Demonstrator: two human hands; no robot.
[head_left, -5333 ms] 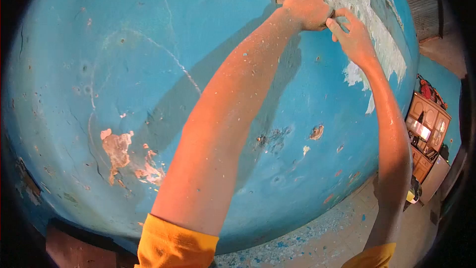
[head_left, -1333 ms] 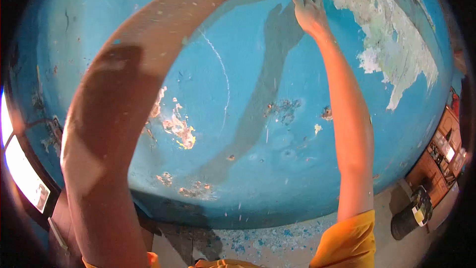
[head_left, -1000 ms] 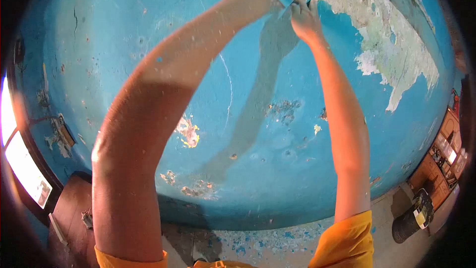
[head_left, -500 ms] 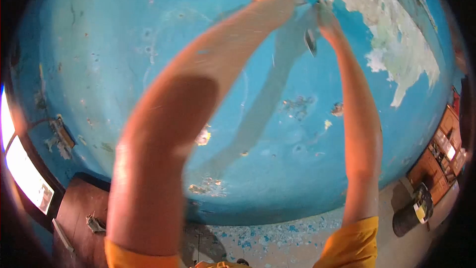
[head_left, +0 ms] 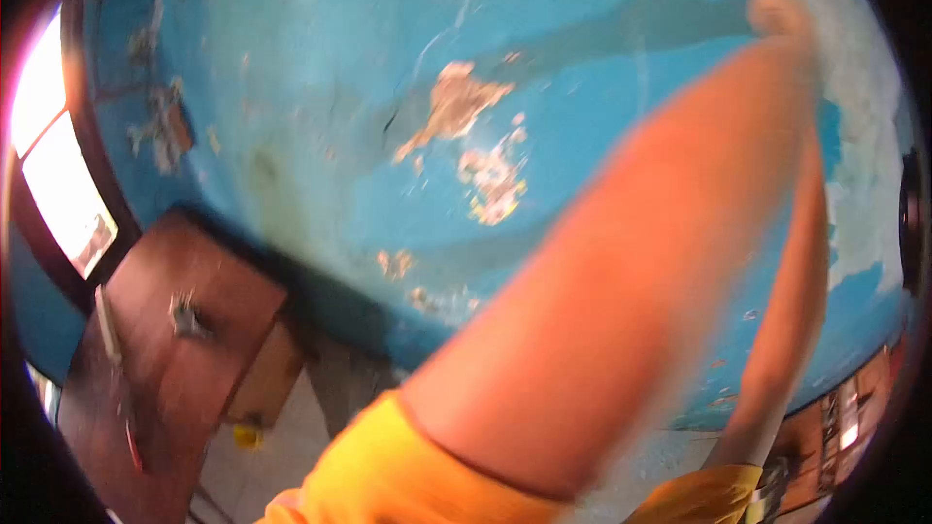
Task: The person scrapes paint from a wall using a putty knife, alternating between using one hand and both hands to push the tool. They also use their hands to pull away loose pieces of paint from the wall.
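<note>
Two hands: both were raised toward the upper right of the blue wall (head_left: 320, 58), and motion blur smeared the whole view.
Left hand (head_left: 777, 15): it was at the wall's top right, at the edge of the stripped patch (head_left: 859, 204). It was too blurred to tell whether the fingers were closed or spread, or held anything.
Right hand: it was hidden behind the left forearm, so its grip could not be told. Only the right forearm (head_left: 804, 311) showed, rising thin along the right side.
Stripped patch: it ran down the wall's right edge, pale against the blue.
Flaked spots (head_left: 466, 116): tan and yellowish, mid-wall, well apart from the hands.
Sleeve (head_left: 388, 475): yellow, at the bottom edge.
Bench (head_left: 165, 359): dark brown wood, lower left — below the bright window (head_left: 58, 165).
</note>
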